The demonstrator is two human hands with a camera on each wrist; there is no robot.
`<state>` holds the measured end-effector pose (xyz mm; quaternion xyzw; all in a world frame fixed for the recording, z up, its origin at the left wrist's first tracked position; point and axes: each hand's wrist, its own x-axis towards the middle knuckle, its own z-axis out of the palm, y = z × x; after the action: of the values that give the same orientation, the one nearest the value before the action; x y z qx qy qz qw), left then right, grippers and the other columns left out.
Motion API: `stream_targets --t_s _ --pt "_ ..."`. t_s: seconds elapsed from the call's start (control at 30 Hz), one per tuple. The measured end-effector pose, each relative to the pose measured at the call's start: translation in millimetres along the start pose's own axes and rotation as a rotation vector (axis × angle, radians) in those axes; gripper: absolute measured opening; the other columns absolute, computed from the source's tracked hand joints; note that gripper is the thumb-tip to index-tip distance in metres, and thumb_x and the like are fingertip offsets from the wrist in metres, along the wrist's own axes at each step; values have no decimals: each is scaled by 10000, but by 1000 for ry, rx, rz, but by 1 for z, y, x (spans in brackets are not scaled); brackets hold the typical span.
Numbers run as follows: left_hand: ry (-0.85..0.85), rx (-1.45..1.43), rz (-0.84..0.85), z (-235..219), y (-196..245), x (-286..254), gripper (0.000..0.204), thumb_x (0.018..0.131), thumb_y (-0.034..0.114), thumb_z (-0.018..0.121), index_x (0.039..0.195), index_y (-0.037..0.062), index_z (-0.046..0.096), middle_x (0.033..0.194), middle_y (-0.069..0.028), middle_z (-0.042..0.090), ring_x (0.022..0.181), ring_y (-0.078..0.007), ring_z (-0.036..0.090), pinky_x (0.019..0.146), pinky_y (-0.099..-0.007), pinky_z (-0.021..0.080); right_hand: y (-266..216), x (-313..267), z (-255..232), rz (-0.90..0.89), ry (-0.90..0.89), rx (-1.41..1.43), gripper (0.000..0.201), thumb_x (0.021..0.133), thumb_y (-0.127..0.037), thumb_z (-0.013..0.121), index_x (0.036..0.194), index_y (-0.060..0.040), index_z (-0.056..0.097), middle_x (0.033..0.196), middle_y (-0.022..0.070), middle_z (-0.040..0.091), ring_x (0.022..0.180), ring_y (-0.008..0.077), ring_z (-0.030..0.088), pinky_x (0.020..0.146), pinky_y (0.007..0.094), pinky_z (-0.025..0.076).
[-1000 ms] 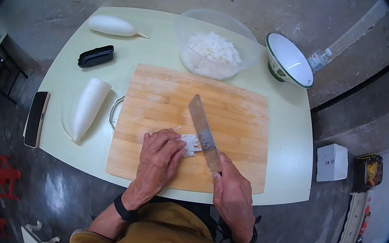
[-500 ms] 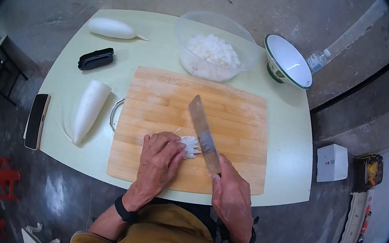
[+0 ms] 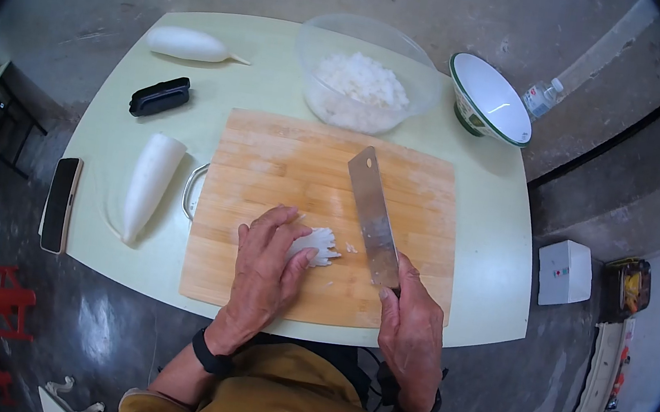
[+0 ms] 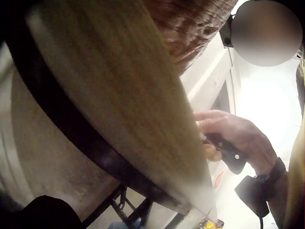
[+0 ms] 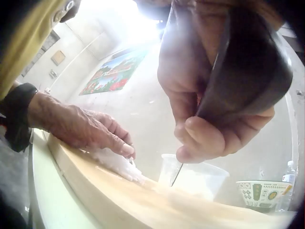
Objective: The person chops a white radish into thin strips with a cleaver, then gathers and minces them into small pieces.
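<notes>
On the wooden cutting board (image 3: 270, 157) lies a small heap of white radish strips (image 3: 318, 246). My left hand (image 3: 263, 268) rests over the heap's left end, fingers bent and a little spread. To the right, my right hand (image 3: 414, 323) grips the dark handle of a cleaver (image 3: 376, 216), whose blade points away from me, apart from the strips. A few white bits lie between blade and heap. The right wrist view shows the left thumb against the strips (image 5: 116, 162) and the right hand (image 5: 205, 95) wrapped round the handle (image 5: 252, 67).
A clear bowl of white shreds (image 3: 362, 82) stands behind the board, with a green-rimmed bowl (image 3: 491, 98) to its right. At the left are two radishes, one whole (image 3: 189, 44) and one cut (image 3: 153, 184), a black case (image 3: 160, 96) and a phone (image 3: 60, 204).
My right hand has moved the cleaver rightward, away from the strips. My left hand's fingers have spread and shifted slightly, baring more of the heap.
</notes>
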<state>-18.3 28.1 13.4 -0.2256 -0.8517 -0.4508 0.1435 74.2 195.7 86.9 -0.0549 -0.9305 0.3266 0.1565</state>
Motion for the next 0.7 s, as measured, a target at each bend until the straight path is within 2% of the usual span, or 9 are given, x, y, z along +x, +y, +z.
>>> stream_targets --t_s 0.13,0.33,0.43,0.5,0.6,0.7 --pt "-52 9 27 0 -4 -1 186 818 81 748 983 57 664 1124 -96 666 1148 -328 599 960 -470 403 2 -1 1 14 -99 -64 412 896 44 580 1301 67 515 1091 285 643 910 440 658 740 450 545" --pt "-66 -1 67 0 -5 -2 195 786 31 758 949 58 654 1073 -92 670 1095 -293 620 904 -439 420 6 -1 5 -80 3 -4 415 894 42 588 1303 72 521 1058 270 653 846 422 665 709 443 541" --pt "-87 -50 60 0 -7 -2 204 779 27 763 947 57 652 1066 -96 668 1071 -285 625 882 -442 420 5 -1 2 -67 -63 -59 447 888 46 592 1327 62 508 1058 264 656 838 415 666 692 442 540" --pt "-94 -59 77 -1 -8 -1 182 779 39 753 930 50 650 1084 -105 644 1074 -301 608 849 -449 433 -1 1 -4 19 -170 -96 502 883 24 612 1366 45 481 1043 251 657 854 396 672 680 437 540" --pt "7 2 88 -1 1 1 185 772 38 771 914 42 652 1060 -104 671 1010 -286 636 868 -409 434 2 -9 -4 -31 -151 -156 553 873 -3 631 1399 19 461 1023 224 658 837 369 675 666 424 538" --pt "-30 3 97 1 -3 -1 197 766 38 772 920 37 650 1059 -106 673 997 -288 635 872 -404 441 6 -21 -4 -11 -116 -178 572 866 -18 641 1407 10 456 999 192 655 794 340 672 655 416 537"
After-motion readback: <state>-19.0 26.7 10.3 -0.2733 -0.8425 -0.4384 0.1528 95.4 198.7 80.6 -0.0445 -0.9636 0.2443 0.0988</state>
